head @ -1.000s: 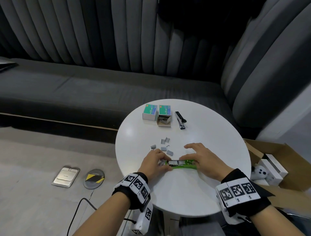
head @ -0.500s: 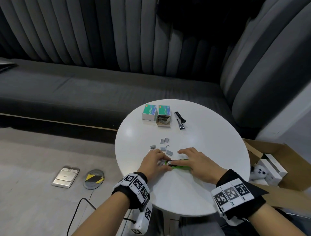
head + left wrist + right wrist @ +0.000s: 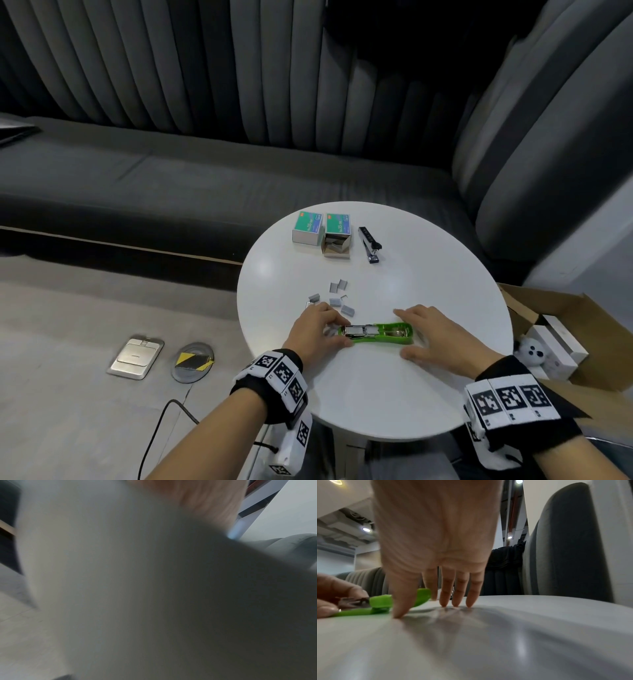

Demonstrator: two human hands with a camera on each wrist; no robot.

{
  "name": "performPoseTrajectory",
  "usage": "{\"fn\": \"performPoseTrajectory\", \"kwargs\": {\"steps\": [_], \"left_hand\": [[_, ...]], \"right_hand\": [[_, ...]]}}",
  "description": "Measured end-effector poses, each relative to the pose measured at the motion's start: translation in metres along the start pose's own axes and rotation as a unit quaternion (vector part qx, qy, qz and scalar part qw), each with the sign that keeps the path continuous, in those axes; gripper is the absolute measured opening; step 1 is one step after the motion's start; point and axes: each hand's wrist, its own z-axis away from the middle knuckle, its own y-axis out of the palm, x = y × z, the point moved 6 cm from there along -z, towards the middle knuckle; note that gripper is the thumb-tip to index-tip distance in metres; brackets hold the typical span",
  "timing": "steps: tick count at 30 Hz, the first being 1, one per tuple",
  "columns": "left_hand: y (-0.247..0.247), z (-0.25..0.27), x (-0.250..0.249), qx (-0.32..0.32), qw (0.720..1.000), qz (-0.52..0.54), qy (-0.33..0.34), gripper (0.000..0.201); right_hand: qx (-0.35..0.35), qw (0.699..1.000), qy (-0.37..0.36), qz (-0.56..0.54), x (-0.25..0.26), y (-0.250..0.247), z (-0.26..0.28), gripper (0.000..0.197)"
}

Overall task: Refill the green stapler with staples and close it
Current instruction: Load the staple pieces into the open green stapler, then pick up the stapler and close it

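Observation:
The green stapler (image 3: 376, 334) lies open on the white round table (image 3: 394, 394), its metal magazine facing up. My left hand (image 3: 343, 331) pinches its left end between thumb and curled fingers, which the right wrist view also shows (image 3: 327, 601). At the right end my right hand (image 3: 404, 334) is spread flat, fingers straight, with thumb in front and index behind. Its fingertips (image 3: 443, 604) touch the table beside the stapler (image 3: 380, 601). Loose staple strips (image 3: 335, 301) lie just behind my left hand. The left wrist view is blurred.
Two staple boxes (image 3: 307, 229), one of them open (image 3: 337, 240), and a black stapler (image 3: 369, 244) sit at the table's far side. A cardboard box (image 3: 565, 325) stands on the floor to the right. A grey sofa (image 3: 171, 192) runs behind the table.
My right hand, which lay over the stapler half a second ago, has slid back to the right and uncovered the magazine. The left hand has stayed on the left end.

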Motion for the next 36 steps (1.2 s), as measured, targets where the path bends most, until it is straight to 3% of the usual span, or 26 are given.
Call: {"fn": "performPoseTrajectory", "kwargs": {"steps": [5,9,15,28,36], "left_hand": [[0.000,0.000,0.001,-0.005,1.000,0.003,-0.003,0.027],[0.000,0.000,0.000,-0.006,1.000,0.001,-0.003,0.028],[0.000,-0.001,0.000,-0.004,1.000,-0.001,-0.004,0.026],[-0.001,-0.001,-0.002,-0.003,1.000,-0.003,-0.005,0.028],[-0.003,-0.002,-0.004,0.004,1.000,0.002,0.006,0.030]], "right_hand": [[-0.061,0.997,0.001,-0.047,-0.010,-0.005,0.000,0.024],[-0.050,0.985,-0.004,-0.165,-0.007,-0.005,0.004,0.042],[-0.087,0.982,0.008,-0.167,-0.005,-0.005,0.001,0.031],[-0.135,0.980,-0.074,-0.129,0.034,-0.032,0.002,0.030],[-0.119,0.982,-0.107,-0.101,0.063,-0.029,-0.007,0.031]]}}
